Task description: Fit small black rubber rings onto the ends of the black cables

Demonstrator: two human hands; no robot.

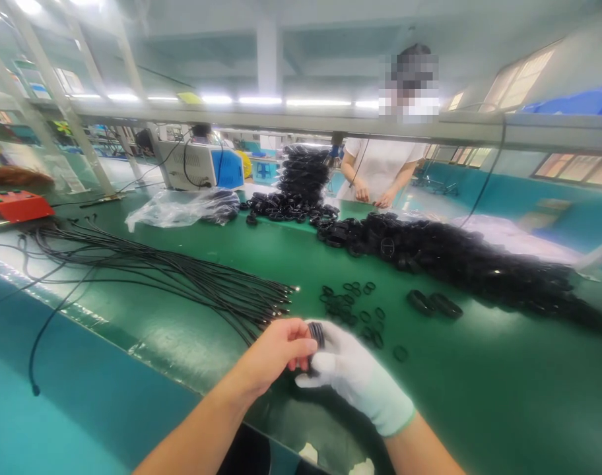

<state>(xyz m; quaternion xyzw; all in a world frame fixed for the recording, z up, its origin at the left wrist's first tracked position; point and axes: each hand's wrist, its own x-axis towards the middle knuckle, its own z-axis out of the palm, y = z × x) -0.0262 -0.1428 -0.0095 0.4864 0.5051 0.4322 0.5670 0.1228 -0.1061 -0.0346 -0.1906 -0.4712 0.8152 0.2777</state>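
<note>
In front of me, over the near part of the green table, my left hand (292, 340) is bare and closed on a small coil of black cable (317, 335). My right hand (348, 369), in a white glove, is closed round the other side of the same coil. Between the two hands only part of the coil shows. Just beyond them, several thin black rubber rings (348, 307) lie loose on the table. To the left, a bundle of long black cables (182, 264) is spread out, its metal-tipped ends close to my left hand.
A long heap of coiled black cables (430, 251) runs along the right. Two coils (434, 303) lie apart from it. At the back are a plastic bag (172, 208), a stack of black coils (305, 175) and a blue-white machine (202, 165). Opposite stands a person (380, 161). A red control box (18, 206) sits left.
</note>
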